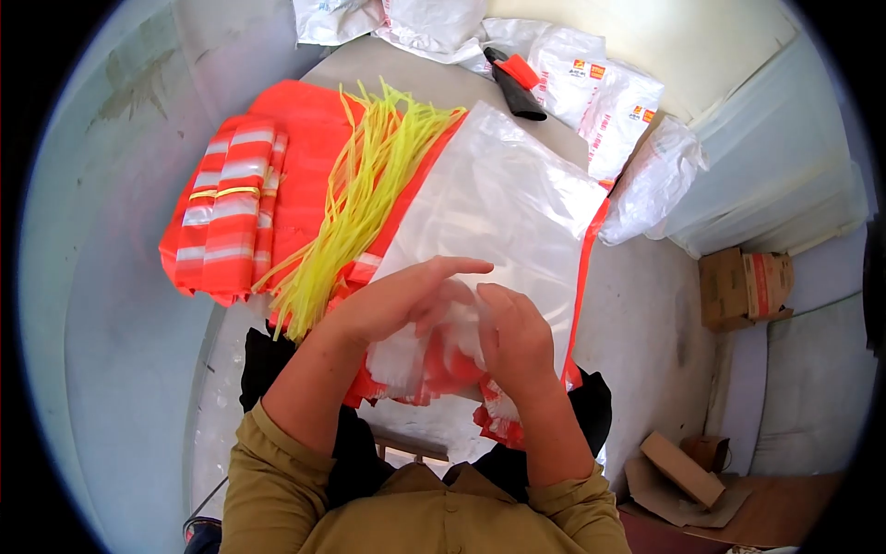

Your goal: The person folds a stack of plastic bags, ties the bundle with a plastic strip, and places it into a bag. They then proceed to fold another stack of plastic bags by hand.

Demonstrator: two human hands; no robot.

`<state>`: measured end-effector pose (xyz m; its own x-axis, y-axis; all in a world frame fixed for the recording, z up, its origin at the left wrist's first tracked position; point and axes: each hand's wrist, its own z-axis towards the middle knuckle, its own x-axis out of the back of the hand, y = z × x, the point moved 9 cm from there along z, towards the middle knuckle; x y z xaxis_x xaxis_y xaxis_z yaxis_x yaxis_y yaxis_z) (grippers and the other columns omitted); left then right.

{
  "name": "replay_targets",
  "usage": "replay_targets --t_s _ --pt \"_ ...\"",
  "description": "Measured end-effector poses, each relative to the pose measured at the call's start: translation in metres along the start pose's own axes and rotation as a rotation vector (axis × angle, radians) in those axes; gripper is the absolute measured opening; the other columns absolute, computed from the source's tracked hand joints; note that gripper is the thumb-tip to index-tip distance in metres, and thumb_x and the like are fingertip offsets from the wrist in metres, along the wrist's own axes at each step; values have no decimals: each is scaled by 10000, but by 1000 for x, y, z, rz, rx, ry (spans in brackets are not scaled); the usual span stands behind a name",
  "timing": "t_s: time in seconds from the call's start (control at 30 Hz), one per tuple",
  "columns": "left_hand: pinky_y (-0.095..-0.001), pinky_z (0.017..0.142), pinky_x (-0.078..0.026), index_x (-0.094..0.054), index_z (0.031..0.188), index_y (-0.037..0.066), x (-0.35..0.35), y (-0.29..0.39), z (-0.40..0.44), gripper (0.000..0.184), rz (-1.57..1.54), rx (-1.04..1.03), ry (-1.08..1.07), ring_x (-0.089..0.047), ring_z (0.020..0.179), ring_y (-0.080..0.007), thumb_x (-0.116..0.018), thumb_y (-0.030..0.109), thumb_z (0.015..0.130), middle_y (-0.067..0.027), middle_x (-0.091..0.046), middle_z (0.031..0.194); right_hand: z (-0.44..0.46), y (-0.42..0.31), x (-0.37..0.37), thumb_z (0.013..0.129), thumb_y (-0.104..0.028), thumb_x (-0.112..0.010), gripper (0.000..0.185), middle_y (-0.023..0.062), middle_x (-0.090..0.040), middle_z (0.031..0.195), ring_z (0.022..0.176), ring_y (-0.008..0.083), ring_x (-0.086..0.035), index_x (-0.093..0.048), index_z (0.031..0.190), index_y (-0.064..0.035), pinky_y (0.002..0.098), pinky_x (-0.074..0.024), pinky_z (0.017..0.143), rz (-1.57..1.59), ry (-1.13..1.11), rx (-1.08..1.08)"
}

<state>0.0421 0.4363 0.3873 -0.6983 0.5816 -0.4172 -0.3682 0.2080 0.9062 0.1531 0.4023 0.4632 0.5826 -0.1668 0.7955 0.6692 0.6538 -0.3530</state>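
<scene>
One forefinger stretches from the left hand (399, 297); the right hand (519, 340) is curled. Both are at the near end of the orange-edged translucent plastic sheet (494, 198), grips impossible to tell; light, even handling should spare it creases.

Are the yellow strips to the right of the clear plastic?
No, the yellow strips lie to the left of the clear plastic.

Red and yellow print (589, 69) on the white bags (565, 88) is too small to read.
</scene>
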Motion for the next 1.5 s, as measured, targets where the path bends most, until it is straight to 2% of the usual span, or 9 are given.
replay_targets --t_s 0.1,0.2,0.33,0.53,0.73,1.03,1.17,1.33,1.5 --pt "-207 595 -377 -439 1481 54 4 6 0 536 45 1 74 -395 601 -70 -355 394 1075 -99 -697 1174 0 22 2 904 -22 -623 272 157 -692 1031 878 282 -687 -635 1176 -24 349 -551 788 -7 47 -42" --pt "-203 642 -411 -504 1428 82 6 16 0 407 152 69 200 -453 668 -50 -467 203 1041 -73 -701 1142 -4 60 0 957 -41 -581 245 104 -695 1018 858 166 -664 -632 1195 -18 289 -527 763 276 79 -431" --pt "-205 738 -453 -565 1350 90 20 2 9 388 405 -6 266 -532 828 -25 -547 -1 974 -39 -699 1114 -16 94 -11 961 -66 -557 287 108 -684 1010 863 153 -630 -617 1236 -12 291 -507 803 508 59 -666" --pt "-193 744 -444 -527 1376 84 6 1 13 413 298 8 215 -527 860 -14 -529 -21 977 -46 -694 1137 -17 93 -16 961 -96 -577 327 112 -681 1050 918 157 -628 -607 1277 -18 294 -504 833 544 -12 -682" --pt "-171 642 -399 -491 1415 91 2 6 13 429 154 6 196 -452 731 8 -500 13 993 -54 -689 1188 -3 51 -9 950 -130 -603 475 205 -626 1292 1220 325 -600 -501 1402 -26 381 -484 1002 397 -103 -485" --pt "-183 638 -417 -557 1351 78 15 9 12 398 271 -128 309 -458 708 -10 -580 27 957 -30 -685 1178 -13 81 -10 931 -112 -599 424 169 -660 1245 1086 284 -660 -559 1345 -28 352 -511 928 428 21 -641" --pt "-238 671 -467 -628 1259 70 14 35 4 369 829 -224 479 -535 734 -88 -664 29 894 -46 -685 1130 -17 98 -7 922 -104 -600 389 133 -688 1142 983 206 -658 -597 1303 -29 316 -515 859 486 85 -673" --pt "-322 696 -499 -649 1218 64 16 22 9 351 972 -297 506 -591 744 -213 -689 39 870 -96 -684 1043 -20 106 -5 905 -104 -619 396 82 -674 1050 876 140 -609 -602 1293 -26 284 -501 800 472 96 -663" --pt "-348 710 -512 -671 1168 74 26 25 8 301 950 -144 603 -646 803 -245 -678 29 871 -103 -683 960 -22 113 -5 901 -110 -627 392 69 -644 953 790 142 -569 -602 1285 -38 292 -489 754 433 107 -630"
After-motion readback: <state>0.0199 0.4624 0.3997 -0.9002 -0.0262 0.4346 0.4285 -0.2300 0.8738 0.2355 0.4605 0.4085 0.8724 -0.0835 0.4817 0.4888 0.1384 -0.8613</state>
